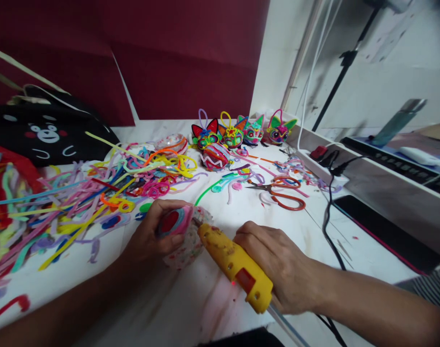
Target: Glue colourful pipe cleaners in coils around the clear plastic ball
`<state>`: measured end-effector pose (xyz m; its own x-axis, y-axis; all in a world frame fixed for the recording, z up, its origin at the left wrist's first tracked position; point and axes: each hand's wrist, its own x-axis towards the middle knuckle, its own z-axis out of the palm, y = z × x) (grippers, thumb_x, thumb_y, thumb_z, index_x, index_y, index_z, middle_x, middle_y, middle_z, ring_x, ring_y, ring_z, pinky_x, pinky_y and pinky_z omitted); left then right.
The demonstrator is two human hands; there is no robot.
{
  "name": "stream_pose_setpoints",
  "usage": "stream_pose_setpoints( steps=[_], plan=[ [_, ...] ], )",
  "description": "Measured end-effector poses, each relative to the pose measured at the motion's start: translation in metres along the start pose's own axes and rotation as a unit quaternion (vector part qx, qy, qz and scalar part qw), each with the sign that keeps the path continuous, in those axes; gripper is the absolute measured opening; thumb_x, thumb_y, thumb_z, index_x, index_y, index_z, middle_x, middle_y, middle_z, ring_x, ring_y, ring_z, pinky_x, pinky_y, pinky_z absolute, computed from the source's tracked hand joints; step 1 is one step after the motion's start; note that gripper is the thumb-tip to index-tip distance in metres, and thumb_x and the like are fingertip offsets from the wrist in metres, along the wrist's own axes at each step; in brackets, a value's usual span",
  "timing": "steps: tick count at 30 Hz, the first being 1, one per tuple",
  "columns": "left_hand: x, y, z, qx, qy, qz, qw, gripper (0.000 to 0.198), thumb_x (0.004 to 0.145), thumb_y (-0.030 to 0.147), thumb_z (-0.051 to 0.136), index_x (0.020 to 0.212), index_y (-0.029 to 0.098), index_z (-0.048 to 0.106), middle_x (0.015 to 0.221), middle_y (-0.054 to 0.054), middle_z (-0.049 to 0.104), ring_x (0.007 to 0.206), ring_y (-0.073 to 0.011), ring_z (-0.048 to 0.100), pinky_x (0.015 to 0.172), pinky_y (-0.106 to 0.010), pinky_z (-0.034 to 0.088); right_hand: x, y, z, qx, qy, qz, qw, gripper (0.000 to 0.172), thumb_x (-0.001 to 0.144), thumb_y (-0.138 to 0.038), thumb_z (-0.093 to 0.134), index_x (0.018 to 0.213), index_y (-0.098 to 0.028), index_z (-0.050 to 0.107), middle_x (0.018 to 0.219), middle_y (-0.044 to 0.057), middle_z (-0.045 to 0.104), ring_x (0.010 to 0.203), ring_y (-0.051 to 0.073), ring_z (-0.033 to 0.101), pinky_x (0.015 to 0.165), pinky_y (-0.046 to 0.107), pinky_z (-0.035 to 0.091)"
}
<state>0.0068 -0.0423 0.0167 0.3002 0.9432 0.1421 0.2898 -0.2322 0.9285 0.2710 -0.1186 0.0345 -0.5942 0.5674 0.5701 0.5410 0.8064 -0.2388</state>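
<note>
My left hand (158,236) is closed around a small ornament piece (174,220) covered in pink, blue and red fuzzy strips. A see-through part with coloured specks (186,253) shows below and to the right of it; whether the two are joined I cannot tell. My right hand (268,258) grips a yellow hot glue gun (230,260), its nozzle touching or very near the ornament's right edge. A glue stick (287,325) sticks out of the gun's back end. Just beyond my left hand lies a green pipe cleaner (207,190).
Loose pipe cleaners (71,207) cover the table's left side. Orange-handled scissors (287,193) lie beyond my right hand. Several cat-head ornaments (254,131) stand at the back. A phone (386,233), a power strip (323,168) and a black cable (326,226) are on the right.
</note>
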Motion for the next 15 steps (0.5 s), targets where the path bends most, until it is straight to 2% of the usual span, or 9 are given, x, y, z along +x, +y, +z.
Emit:
stream_pose_setpoints(
  steps=[4, 10, 15],
  plan=[
    [-0.0006, 0.0008, 0.0006, -0.013, 0.002, 0.001, 1.000, 0.044, 0.073, 0.036, 0.070, 0.114, 0.025, 0.057, 0.121, -0.004, 0.065, 0.111, -0.0283, 0.060, 0.090, -0.036, 0.047, 0.0002, -0.0008, -0.0005, -0.003, 0.003, -0.009, 1.000, 0.031, 0.106, -0.031, 0.032, 0.101, -0.013, 0.056, 0.086, 0.010, 0.062, 0.073, 0.020, 0.058, 0.061, 0.033, 0.054],
    [-0.0015, 0.0027, 0.0042, -0.022, 0.025, -0.003, 0.999, 0.046, 0.067, 0.038, 0.070, 0.110, 0.026, 0.060, 0.121, -0.004, 0.066, 0.113, -0.0315, 0.060, 0.090, -0.038, 0.047, 0.0007, -0.0018, -0.0017, -0.007, 0.002, -0.021, 1.000, 0.024, 0.104, -0.027, 0.034, 0.103, -0.014, 0.055, 0.086, 0.010, 0.064, 0.077, 0.021, 0.060, 0.062, 0.034, 0.055],
    [-0.0011, 0.0000, 0.0034, -0.021, 0.028, 0.015, 0.999, 0.044, 0.068, 0.033, 0.071, 0.110, 0.026, 0.062, 0.117, -0.003, 0.068, 0.113, -0.0302, 0.061, 0.091, -0.037, 0.047, -0.0007, -0.0012, -0.0007, -0.008, 0.007, -0.028, 1.000, 0.023, 0.104, -0.027, 0.035, 0.105, -0.014, 0.054, 0.087, 0.010, 0.064, 0.077, 0.021, 0.061, 0.062, 0.033, 0.055]
  ],
)
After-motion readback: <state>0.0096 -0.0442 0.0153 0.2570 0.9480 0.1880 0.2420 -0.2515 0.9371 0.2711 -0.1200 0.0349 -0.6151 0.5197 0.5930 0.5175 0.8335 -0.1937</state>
